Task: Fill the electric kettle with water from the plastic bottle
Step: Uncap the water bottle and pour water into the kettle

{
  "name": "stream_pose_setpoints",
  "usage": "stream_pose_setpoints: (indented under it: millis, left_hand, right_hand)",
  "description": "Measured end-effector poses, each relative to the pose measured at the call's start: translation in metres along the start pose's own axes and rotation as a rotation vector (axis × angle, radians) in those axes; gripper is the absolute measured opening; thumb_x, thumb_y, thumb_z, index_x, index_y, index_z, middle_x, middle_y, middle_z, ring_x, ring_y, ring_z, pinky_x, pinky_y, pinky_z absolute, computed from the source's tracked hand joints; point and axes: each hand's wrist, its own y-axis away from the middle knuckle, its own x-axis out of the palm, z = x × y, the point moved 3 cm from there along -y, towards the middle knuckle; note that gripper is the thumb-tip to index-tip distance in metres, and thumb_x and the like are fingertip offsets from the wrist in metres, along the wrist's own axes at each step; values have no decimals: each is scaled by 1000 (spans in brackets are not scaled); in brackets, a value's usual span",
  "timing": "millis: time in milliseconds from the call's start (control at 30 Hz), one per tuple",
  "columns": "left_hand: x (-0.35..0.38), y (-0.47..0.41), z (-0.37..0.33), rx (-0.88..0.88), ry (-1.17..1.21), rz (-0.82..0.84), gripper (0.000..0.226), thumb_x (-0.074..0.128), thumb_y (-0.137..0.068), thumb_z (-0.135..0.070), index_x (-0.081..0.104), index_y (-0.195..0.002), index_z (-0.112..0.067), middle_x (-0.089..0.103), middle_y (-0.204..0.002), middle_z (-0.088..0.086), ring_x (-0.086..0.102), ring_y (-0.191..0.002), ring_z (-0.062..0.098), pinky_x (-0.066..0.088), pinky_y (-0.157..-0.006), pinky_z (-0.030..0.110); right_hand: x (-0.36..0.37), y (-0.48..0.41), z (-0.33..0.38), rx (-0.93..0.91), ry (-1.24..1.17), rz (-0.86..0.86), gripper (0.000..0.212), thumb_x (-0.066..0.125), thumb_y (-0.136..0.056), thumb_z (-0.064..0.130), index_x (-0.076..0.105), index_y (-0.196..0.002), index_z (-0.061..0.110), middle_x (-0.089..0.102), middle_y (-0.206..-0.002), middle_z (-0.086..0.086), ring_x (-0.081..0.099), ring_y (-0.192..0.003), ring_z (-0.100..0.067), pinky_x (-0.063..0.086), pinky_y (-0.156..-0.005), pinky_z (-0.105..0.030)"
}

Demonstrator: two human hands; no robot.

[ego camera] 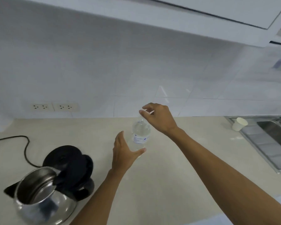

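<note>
Bright, even, cool indoor light, faint shadows, overall motion blur, wide-angle bending toward the edges

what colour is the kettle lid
Black, flipped open on the steel kettle; lid shows best in the head view.

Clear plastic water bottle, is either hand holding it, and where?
The right hand pinches the clear plastic water bottle at its cap; the left hand cups its lower body.

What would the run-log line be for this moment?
kettle: lid open, on counter | bottle: upright | left hand: open around bottle body | right hand: at bottle top | pouring: not started
</note>
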Motion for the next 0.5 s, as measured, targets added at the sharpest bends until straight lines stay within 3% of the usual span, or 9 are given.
stream_pose_setpoints:
  millis: [167,233,333,500]
  left_hand:
    - [39,-31,39,-31,100,96,135,97,-53,-70,31,-161,-24,41,-161,-3,42,-150,22,44,-120,45]
    - [49,-37,47,-8,154,117,128,99,-50,-70,36,-156,-32,50,-153,-11,50,-143,16,48,-116,42]
    - [57,-43,44,30,226,104,109,106,-55,-50,44,-143,-34,59,-138,-16,57,-127,8,49,-104,30]
    - [66,-54,43,36,263,36,91,104,-62,-41,48,-134,-42,62,-121,-32,63,-109,-7,45,-92,11]
  right_hand:
    - [7,-9,-9,-71,34,4,27,72,-87,46,77,-88,20,71,-86,7,65,-80,-12,55,-76,-31]
    - [8,-11,-12,-88,75,12,30,71,-87,49,76,-88,19,70,-86,2,65,-80,-14,55,-74,-31]
    - [9,-14,-13,-93,132,23,37,68,-88,54,74,-90,18,69,-84,0,65,-80,-18,56,-73,-35]
    - [9,-17,-9,-136,243,24,43,60,-92,57,76,-97,17,68,-87,-4,63,-78,-21,53,-68,-31]
